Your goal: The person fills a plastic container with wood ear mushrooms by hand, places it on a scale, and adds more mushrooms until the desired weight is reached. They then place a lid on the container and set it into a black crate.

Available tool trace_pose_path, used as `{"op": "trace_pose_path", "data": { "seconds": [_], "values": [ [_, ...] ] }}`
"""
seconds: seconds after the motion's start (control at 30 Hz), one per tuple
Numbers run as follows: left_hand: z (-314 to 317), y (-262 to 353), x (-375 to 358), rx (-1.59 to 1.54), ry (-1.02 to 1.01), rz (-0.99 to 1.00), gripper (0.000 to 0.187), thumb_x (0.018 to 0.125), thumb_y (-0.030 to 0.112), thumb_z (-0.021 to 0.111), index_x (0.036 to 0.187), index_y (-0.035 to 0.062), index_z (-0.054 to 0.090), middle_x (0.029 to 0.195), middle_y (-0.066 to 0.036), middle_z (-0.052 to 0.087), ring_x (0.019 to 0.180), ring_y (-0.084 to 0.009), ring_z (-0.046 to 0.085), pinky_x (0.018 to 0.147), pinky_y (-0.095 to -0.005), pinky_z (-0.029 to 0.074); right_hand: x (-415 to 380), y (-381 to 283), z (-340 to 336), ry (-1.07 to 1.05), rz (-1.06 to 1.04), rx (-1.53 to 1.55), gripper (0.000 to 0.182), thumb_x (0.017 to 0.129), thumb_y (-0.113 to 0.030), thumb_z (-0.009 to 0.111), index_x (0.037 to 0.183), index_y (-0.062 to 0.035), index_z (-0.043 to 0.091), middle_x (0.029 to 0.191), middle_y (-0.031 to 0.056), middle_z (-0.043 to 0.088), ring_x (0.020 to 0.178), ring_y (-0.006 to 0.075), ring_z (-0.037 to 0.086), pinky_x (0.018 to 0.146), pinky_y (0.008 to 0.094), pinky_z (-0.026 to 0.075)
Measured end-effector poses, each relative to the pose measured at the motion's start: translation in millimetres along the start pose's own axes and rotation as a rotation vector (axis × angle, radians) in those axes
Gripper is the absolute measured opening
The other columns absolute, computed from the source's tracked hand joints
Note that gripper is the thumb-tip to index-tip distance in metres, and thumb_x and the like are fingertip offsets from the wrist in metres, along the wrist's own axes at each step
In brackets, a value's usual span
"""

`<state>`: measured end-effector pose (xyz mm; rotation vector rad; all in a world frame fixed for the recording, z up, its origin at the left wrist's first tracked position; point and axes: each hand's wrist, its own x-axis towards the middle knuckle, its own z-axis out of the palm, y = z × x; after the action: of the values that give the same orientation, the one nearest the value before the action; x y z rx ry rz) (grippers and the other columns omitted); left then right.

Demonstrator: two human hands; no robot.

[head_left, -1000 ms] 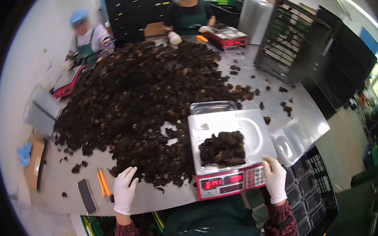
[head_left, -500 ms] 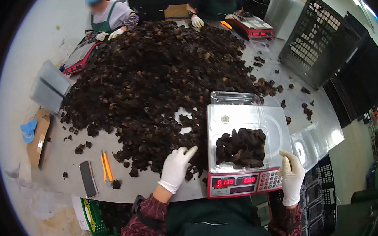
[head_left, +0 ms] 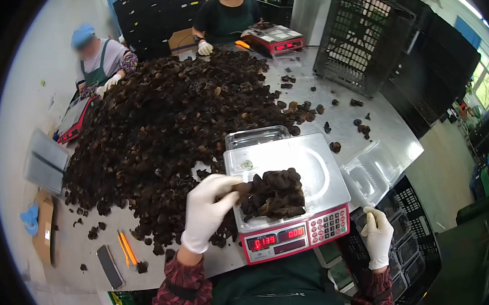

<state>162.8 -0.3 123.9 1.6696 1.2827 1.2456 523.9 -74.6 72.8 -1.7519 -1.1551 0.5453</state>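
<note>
My left hand, in a white glove, is at the left side of a clear plastic tray on the scale. Its thumb and fingertips pinch a piece of dark wood ear fungus. More wood ear fungus is heaped in the tray. The tray rests on the metal pan of a red-and-white digital scale, whose display reads 0.139. Off the scale's right front corner is my right hand, also gloved, its fingers loosely bent and nothing visible in them.
A large fungus pile spreads across the metal table. Clear lids lie right of the scale. A phone and orange cutter lie at left. A black crate stands at right. Two co-workers are across the table.
My left hand has moved from the fungus pile's edge to the tray and now pinches a piece of wood ear fungus. The whole view has shifted; the display reading looks the same.
</note>
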Motion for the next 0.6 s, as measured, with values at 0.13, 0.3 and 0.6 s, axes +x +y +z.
{"op": "trace_pose_path", "data": {
  "seconds": [0.13, 0.3, 0.6],
  "values": [
    [30.4, -12.0, 22.5, 0.121, -0.220, 0.068, 0.032, 0.080, -0.003, 0.062, 0.111, 0.0033, 0.066, 0.113, -0.008, 0.063, 0.082, -0.0119, 0.059, 0.072, -0.0243, 0.048, -15.3, 9.1, -22.4, 0.045, 0.028, -0.050, 0.015, 0.093, -0.008, 0.057, 0.102, -0.0001, 0.066, 0.071, 0.0017, 0.059, 0.050, 0.0060, 0.049, 0.047, 0.0220, 0.039],
    [0.5, -8.1, 15.1, 0.240, -0.012, 0.244, 0.026, 0.083, -0.004, 0.059, 0.108, 0.0024, 0.067, 0.107, -0.011, 0.066, 0.094, -0.0208, 0.064, 0.080, -0.0278, 0.050, -13.5, 19.4, -30.9, 0.054, 0.068, -0.031, 0.015, 0.094, -0.008, 0.056, 0.102, 0.0001, 0.065, 0.065, -0.0002, 0.055, 0.049, 0.0052, 0.048, 0.046, 0.0213, 0.038],
    [-24.7, -98.5, -44.8, 0.561, 0.047, 0.013, 0.026, 0.079, 0.008, 0.068, 0.104, 0.0053, 0.067, 0.097, -0.011, 0.064, 0.091, -0.0269, 0.062, 0.079, -0.0333, 0.050, 9.7, -12.3, 34.0, -0.154, -0.015, 0.030, 0.016, 0.092, -0.005, 0.056, 0.103, 0.0012, 0.065, 0.072, 0.0021, 0.059, 0.052, 0.0049, 0.048, 0.048, 0.0213, 0.040]
  ]
}}
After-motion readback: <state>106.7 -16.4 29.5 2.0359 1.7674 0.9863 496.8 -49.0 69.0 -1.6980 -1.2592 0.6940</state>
